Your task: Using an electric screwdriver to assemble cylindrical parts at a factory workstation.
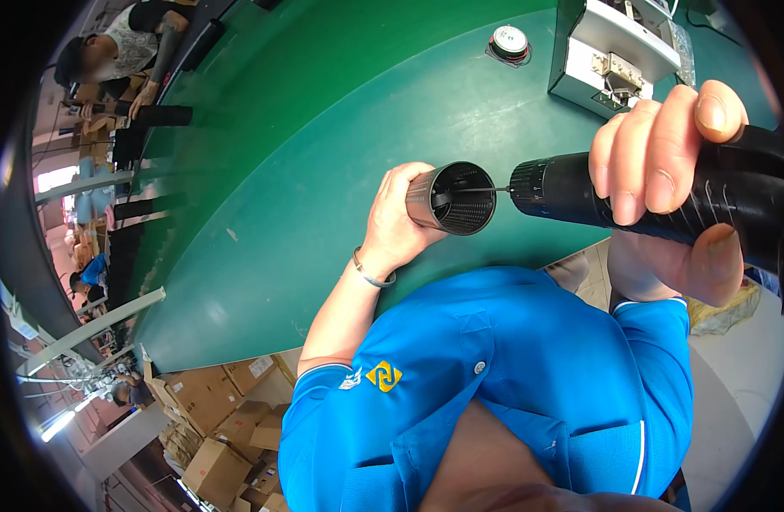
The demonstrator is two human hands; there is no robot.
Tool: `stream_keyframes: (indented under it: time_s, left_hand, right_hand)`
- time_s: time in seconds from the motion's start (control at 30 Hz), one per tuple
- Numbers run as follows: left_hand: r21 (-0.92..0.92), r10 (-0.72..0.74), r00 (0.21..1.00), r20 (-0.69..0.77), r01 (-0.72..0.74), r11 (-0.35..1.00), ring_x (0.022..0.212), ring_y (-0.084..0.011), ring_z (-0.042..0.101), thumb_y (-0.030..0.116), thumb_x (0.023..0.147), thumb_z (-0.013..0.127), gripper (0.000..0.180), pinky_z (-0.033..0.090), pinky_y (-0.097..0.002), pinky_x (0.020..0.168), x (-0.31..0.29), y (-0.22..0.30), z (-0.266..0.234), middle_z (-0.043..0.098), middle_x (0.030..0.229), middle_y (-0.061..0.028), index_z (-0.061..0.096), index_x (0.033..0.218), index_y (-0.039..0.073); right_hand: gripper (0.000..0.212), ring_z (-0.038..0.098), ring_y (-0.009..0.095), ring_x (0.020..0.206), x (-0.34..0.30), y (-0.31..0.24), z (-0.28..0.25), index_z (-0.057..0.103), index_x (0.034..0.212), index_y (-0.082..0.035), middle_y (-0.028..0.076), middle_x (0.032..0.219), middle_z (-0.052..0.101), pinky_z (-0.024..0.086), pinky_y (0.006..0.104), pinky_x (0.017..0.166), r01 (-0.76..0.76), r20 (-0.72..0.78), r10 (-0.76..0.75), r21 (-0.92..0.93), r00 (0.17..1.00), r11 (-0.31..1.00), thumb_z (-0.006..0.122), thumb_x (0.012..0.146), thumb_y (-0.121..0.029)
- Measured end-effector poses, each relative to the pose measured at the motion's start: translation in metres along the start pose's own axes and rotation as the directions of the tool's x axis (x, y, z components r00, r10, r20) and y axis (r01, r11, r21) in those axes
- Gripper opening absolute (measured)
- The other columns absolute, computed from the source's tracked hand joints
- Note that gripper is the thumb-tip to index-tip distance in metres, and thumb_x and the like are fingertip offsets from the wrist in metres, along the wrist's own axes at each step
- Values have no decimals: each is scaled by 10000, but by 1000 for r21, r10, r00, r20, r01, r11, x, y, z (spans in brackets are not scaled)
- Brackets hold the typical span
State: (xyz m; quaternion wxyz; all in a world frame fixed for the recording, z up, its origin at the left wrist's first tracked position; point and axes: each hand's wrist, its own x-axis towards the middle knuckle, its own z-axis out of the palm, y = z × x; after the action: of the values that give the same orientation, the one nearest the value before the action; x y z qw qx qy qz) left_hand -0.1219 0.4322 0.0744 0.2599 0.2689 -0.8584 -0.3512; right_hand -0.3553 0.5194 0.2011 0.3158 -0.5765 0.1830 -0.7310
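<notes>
Now | left hand (pixel 398 224) grips black cylinder (pixel 451 198) | right hand (pixel 665 162) levels power screwdriver (pixel 571 189)

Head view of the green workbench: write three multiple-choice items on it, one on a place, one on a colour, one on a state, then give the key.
1. Where does the thin bit of the black electric screwdriver point?
A. Into the open end of the black ribbed plastic cylinder
B. At the round dial
C. At the cardboard boxes

2. What colour is the tabletop?
A. Grey
B. Green
C. Blue

3. How is the cylinder held?
A. Lying loose on the table
B. Clamped in the white fixture
C. Gripped in the left hand, above the table

Key:
1 A, the bit runs straight into the cylinder's open mouth.
2 B, the whole bench surface is green.
3 C, the left hand's fingers wrap the cylinder's closed end while the right hand holds the screwdriver.
</notes>
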Motion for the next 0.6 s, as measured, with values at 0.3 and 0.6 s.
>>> stream_keyframes:
  time_s: [0.3, 0.6]
  left_hand:
    - [-27, -23, 1000, -4, 23, 999, 1001, -294, 561, 75, 479, 875, 745, 468, -384, 878, 0, 1, 0, 593, 1060, -78, 514, 1131, 89]
    - [-15, -115, 993, 22, 115, 993, 1016, -310, 555, 44, 474, 850, 753, 467, -386, 887, 0, 3, -1, 579, 1076, -105, 506, 1142, 93]
  right_hand:
    - [623, 551, 103, 615, -1, 1, 1, 450, 1147, -96, -37, 782, 543, 442, 251, 595, -48, -24, 49, 30, 999, 998, 764, 733, -440]
    - [648, 545, 109, 599, -5, 4, 1, 458, 1179, -108, -35, 768, 546, 434, 269, 579, -105, -47, 109, 77, 993, 992, 782, 730, -445]
